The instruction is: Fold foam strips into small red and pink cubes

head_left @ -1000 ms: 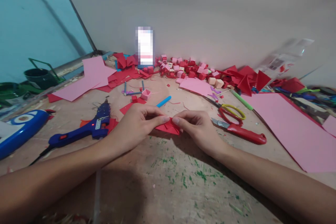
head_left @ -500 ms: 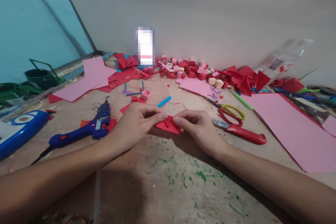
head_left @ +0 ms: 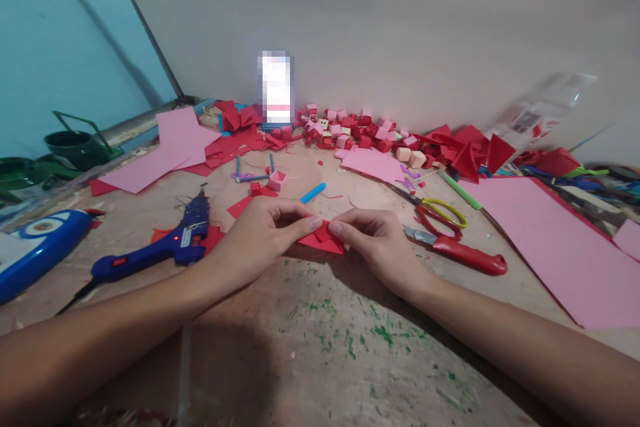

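Head view, nearest first: my forearms come in from the bottom corners over the green-flecked table [head_left: 325,353]. At mid-frame my left hand [head_left: 257,233] and right hand [head_left: 383,240] meet, each with its fingertips pinched shut on the folded red paper [head_left: 323,241]. The paper sits low between them, and I cannot tell whether it is resting on the table or just off it.

I judge I am mid-fold, pressing a crease. The next move calls for a steady pinch on both sides so the flaps stay lined up.

Left of centre lies the blue glue gun [head_left: 160,247]. Right of centre are the scissors [head_left: 443,217], a red cutter [head_left: 465,257] and a big pink sheet [head_left: 550,247]. Farther up, red and pink cubes [head_left: 350,133] heap along the wall.

My fingers hide most of the paper's folds. The upright thing [head_left: 276,88] at upper centre is blurred out.
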